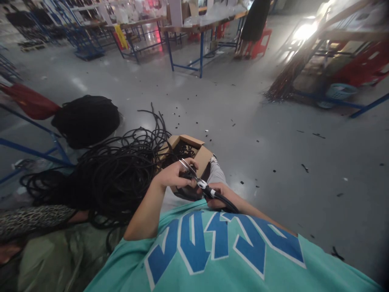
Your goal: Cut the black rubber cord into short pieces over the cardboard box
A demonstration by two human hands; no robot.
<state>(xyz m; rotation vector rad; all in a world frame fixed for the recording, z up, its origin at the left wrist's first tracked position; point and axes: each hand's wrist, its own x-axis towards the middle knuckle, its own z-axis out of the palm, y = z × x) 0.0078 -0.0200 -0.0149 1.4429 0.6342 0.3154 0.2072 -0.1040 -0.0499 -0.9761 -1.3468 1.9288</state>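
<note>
In front of my shirt, my right hand (217,192) is closed around the black handle of a scissor-like cutter (202,185). The cutter has a white pivot area, and its metal jaws point up and left to the fingers of my other hand. My left hand (178,174) is curled beside those jaws, with something small and dark at its fingers that I cannot make out. Just beyond both hands stands an open cardboard box (203,158), with many small black pieces (186,150) inside. A tangled heap of black cord (112,170) lies to the left of the box.
A full black sack (88,119) stands on the floor at left, near a blue metal frame (33,152). Another person's patterned sleeve (33,219) is at lower left. Small black scraps dot the grey floor (231,150). Worktables (200,28) stand ahead, a blue basket (338,94) at right.
</note>
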